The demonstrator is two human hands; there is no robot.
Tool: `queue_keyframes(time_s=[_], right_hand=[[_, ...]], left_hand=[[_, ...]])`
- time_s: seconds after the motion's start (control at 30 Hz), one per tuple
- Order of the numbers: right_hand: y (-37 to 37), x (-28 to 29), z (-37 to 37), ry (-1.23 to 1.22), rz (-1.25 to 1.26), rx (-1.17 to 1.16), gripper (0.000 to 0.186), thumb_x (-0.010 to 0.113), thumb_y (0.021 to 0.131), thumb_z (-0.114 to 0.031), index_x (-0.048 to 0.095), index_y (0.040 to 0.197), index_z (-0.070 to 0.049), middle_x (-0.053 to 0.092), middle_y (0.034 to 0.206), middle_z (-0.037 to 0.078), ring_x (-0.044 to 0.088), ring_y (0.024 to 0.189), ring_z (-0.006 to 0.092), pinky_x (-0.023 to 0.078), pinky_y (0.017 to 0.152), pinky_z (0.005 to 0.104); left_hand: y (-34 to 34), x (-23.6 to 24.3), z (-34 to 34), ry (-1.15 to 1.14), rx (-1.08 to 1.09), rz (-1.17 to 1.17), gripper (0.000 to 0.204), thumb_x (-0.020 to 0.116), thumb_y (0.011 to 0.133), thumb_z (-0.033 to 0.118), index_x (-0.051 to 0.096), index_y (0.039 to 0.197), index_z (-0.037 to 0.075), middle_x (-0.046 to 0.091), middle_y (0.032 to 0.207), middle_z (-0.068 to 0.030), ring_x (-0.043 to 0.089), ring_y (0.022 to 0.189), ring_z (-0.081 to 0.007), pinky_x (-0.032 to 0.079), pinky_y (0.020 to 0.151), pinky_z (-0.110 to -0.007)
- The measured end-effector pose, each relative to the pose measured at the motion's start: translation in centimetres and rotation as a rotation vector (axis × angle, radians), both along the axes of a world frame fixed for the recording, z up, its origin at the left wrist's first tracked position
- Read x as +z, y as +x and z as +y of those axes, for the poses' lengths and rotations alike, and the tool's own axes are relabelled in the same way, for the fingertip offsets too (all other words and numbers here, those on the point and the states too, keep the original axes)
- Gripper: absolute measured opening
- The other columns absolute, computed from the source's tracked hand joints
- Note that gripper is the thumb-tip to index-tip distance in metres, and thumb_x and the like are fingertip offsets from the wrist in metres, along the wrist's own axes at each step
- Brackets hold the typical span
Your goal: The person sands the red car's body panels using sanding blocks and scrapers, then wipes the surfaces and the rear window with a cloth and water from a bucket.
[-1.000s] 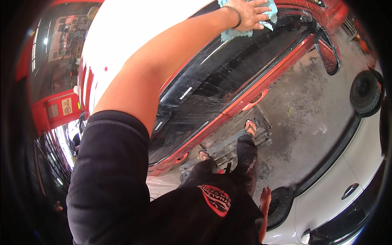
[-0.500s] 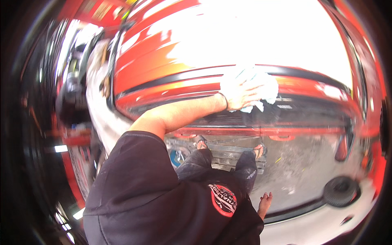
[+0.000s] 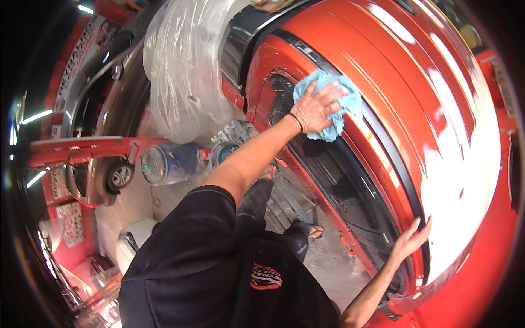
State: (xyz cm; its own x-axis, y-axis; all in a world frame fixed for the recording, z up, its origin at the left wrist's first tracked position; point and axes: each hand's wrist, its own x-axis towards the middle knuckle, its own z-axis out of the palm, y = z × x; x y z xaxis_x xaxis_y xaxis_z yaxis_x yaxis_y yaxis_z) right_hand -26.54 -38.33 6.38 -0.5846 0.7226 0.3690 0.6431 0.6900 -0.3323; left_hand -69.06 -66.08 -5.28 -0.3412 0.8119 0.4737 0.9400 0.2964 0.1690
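Observation:
My left hand [image 3: 317, 112] is spread over a crumpled light blue cloth [image 3: 353, 101] and holds it against the roof edge of an orange-red car [image 3: 372, 71]. Part of the cloth lies hidden under the palm. A black trim strip [image 3: 389, 147] runs along the roof above the dark side windows [image 3: 350, 180]. Further along the same edge, to the right, my right hand [image 3: 409, 243] is at the roof beside the trim, fingers apart and nothing in it. Strong glare washes out the right part of the roof.
My sandaled feet stand on a slatted metal platform [image 3: 290, 199] beside the car. Clear plastic sheeting [image 3: 186, 76] hangs at the far left. A blue drum [image 3: 183, 164], a red metal beam [image 3: 82, 150] and a brownish car [image 3: 117, 120] are to the left.
The view has swung left, so the car now slants across the picture. My right hand has come up from low beside my body to the roof edge. The cloth stays under my left hand.

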Motion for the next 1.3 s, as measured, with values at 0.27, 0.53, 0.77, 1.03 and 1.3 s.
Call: queue_keyframes(time_s=[0.27, 0.53, 0.77, 1.03, 1.3], right_hand=[[-17.8, -3.2, -0.8, 0.154, -0.111, 0.187, 0.056, 0.045, 0.113, -0.037, 0.047, 0.157, -0.003, 0.043, 0.160, 0.025, 0.042, 0.147, 0.0418, 0.030, 0.123, 0.0541], [-19.3, -4.0, -1.4, 0.115, -0.122, 0.207, 0.059, 0.040, 0.114, -0.043, 0.048, 0.158, -0.005, 0.044, 0.159, 0.026, 0.041, 0.149, 0.0428, 0.030, 0.123, 0.0546], [-18.2, -2.7, -2.2, 0.056, -0.176, 0.098, 0.065, 0.036, 0.113, -0.049, 0.046, 0.159, -0.005, 0.038, 0.164, 0.024, 0.035, 0.153, 0.0409, 0.025, 0.126, 0.0553], [-18.9, -2.2, -2.6, 0.047, -0.211, 0.095, 0.067, 0.037, 0.112, -0.050, 0.044, 0.160, -0.004, 0.035, 0.166, 0.023, 0.033, 0.154, 0.0399, 0.024, 0.126, 0.0554], [-18.3, -2.9, -1.6, 0.057, -0.211, 0.108, 0.068, 0.038, 0.112, -0.050, 0.043, 0.160, -0.002, 0.035, 0.165, 0.025, 0.034, 0.153, 0.0408, 0.026, 0.125, 0.0557]], left_hand=[[-12.6, -6.9, -8.1, 0.696, 0.667, -0.550, 0.058, 0.046, 0.109, 0.042, 0.043, 0.153, 0.004, 0.029, 0.170, -0.0208, 0.024, 0.159, -0.0434, 0.017, 0.130, -0.056], [-3.1, -15.5, -3.6, 1.489, 1.267, -1.305, 0.073, 0.037, 0.113, 0.048, 0.025, 0.165, -0.001, 0.026, 0.171, -0.0289, 0.023, 0.159, -0.0431, 0.018, 0.130, -0.048], [5.3, 4.3, 3.6, 0.482, 0.992, -1.150, 0.073, 0.047, 0.109, 0.029, 0.012, 0.172, 0.016, 0.032, 0.169, -0.0229, 0.014, 0.160, -0.0515, 0.010, 0.126, -0.069], [-7.9, 0.2, -2.2, 0.726, 1.219, -1.062, 0.080, 0.045, 0.109, 0.041, 0.009, 0.169, 0.002, 0.026, 0.168, -0.0343, 0.022, 0.157, -0.0514, 0.015, 0.128, -0.064], [0.2, 8.2, 2.5, 0.412, 0.723, -0.861, 0.072, 0.055, 0.104, 0.033, 0.027, 0.164, 0.006, 0.041, 0.161, -0.0249, 0.031, 0.154, -0.0426, 0.016, 0.123, -0.072]])
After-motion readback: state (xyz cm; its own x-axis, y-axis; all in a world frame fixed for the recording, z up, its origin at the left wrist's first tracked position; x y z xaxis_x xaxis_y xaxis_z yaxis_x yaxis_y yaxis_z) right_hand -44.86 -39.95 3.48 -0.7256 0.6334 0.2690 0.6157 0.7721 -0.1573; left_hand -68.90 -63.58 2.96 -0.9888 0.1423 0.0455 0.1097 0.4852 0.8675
